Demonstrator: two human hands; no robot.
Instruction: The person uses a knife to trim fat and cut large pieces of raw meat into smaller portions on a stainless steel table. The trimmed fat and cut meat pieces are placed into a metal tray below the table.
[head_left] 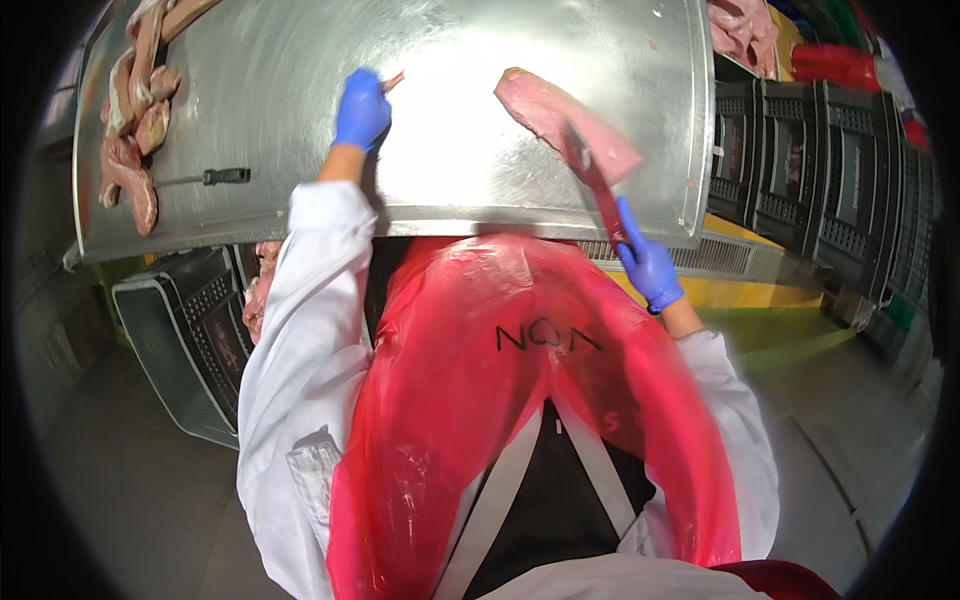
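Note:
My left hand [361,110], in a blue glove, is closed on a small strip of meat [394,82] above the steel table [290,90]. A knife with a red handle [607,205] is gripped in my gloved right hand [650,265] at the table's front edge. Its blurred blade reaches over a long pale pink piece of meat [545,108], which lies slantwise on the table right of the middle. Whether the blade touches the meat I cannot tell.
Several long meat pieces [125,165] lie along the table's left edge, beside a thin rod with a black handle [226,176]. Dark crates [830,170] stand at the right, with more meat [745,35] behind. Another crate [185,345] with meat beside it is below left.

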